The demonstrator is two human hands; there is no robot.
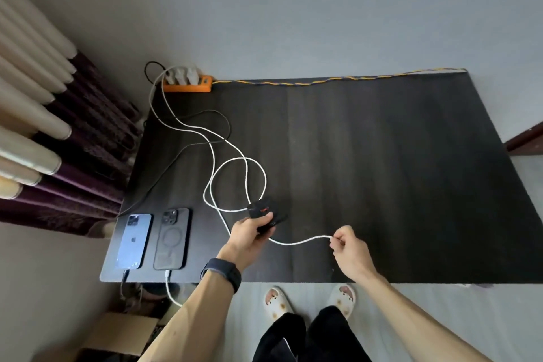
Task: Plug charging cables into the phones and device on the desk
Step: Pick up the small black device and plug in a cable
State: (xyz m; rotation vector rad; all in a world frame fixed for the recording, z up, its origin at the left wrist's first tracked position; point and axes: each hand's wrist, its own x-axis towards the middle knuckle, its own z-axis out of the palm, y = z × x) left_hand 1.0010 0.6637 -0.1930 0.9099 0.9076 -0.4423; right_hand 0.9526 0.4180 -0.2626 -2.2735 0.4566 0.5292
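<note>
Two phones face down at the near left corner of the dark desk (382,156), left of the small black device (266,213): blue phone (134,241) outermost, with a dark cable (125,275) in its near end; dark-cased phone (172,239) between blue phone and device, with a white plug (167,273) in its near end. Both apparently connected; by this reading, two of three steps done. Device raised just off the desk, clamped in the fingers (264,219) of the left hand (249,233), port face seemingly turned right. Right of the device, right hand (351,248) with fingers pinched together on the free end of the white braided cable (302,241); plug tip hidden inside the pinch, orientation not discernible. Plug and device apart, not yet mated. Beyond the device, white cable looping back to the orange power strip (188,84) at the far left desk edge. Remaining, as judged: plug alignment with the device port and insertion.
</note>
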